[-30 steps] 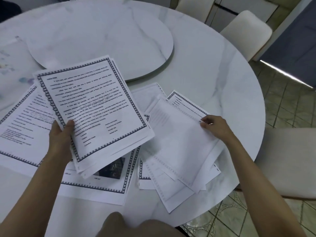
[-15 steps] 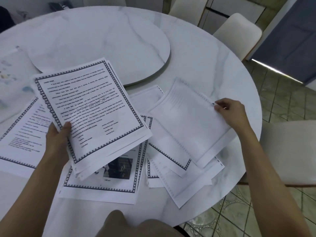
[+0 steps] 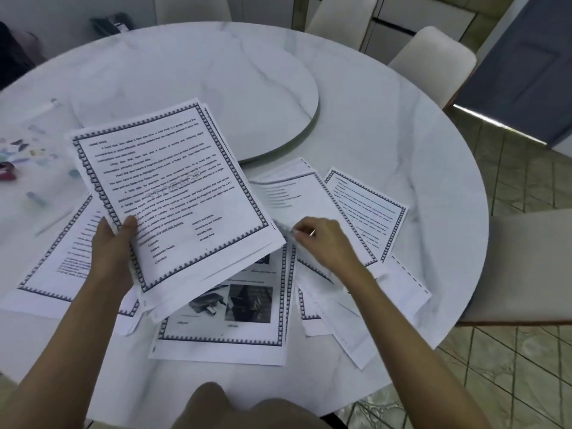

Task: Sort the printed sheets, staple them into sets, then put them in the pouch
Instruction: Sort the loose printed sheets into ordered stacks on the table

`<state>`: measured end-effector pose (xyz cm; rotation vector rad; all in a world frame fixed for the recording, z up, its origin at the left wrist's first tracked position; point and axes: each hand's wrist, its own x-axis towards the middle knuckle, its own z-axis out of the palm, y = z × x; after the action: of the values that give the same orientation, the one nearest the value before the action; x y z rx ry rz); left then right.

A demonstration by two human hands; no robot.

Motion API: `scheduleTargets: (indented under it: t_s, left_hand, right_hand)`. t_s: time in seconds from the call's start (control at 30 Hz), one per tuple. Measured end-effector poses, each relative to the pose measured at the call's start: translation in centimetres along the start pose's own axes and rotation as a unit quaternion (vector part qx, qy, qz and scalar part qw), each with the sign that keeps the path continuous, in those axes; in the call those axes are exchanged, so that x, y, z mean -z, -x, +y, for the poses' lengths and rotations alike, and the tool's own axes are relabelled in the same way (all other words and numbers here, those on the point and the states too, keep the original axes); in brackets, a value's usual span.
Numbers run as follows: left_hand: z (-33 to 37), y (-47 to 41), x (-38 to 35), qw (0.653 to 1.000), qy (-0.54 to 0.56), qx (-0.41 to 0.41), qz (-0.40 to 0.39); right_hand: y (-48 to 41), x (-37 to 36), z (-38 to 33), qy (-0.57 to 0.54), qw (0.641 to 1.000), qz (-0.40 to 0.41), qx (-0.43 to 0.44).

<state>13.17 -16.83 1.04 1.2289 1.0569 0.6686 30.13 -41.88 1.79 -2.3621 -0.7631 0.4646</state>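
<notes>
Change: the right hand (image 3: 322, 243) has left the far right edge of the papers and is now in the middle, just beside the lower corner of the held stack (image 3: 173, 193); a bordered sheet (image 3: 366, 209) now lies face up at the right
Meaning: I judge the sorting is not finished; stapling and the pouch are not yet begun
Left hand (image 3: 114, 243): grips the stack at its lower left edge, thumb on top; the stack is raised and tilted
Right hand: fingers curled close at a blurred paper corner; if it pinches, I cannot tell
Loose sheets (image 3: 223, 320): thin, white, flexible, with dark toothed borders, overlapping on the near half of the table (image 3: 387, 134)
Pouch: probably the translucent flat cover (image 3: 28, 150) with coloured marks, at the left
Table: round, smooth white marble with grey veins, carrying a raised round turntable (image 3: 216, 88)
</notes>
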Motion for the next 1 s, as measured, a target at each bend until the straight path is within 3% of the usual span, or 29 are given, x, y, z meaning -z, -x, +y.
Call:
scheduleTargets:
  t_s: [0.27,0.5,0.67,1.0]
  left_hand:
    - [-0.4,-1.2,1.8,1.000,-0.018,0.006,-0.011]
    - [-0.6,-2.4,2.4,0.999,-0.027,0.015,-0.017]
    - [-1.0,-2.7,2.4,0.999,-0.027,0.026,-0.016]
    - [-1.5,-3.1,1.7,0.998,-0.046,0.033,-0.039]
  right_hand:
    - [1.3,-5.1,0.1,-0.120,0.986,-0.085,-0.073]
    - [0.7,-1.2,3.4,-0.197,0.970,0.029,-0.141]
    - [0.1,0.7,6.4,-0.144,0.972,0.084,-0.166]
    - [-0.8,-1.2,8.3,0.060,0.973,0.094,-0.202]
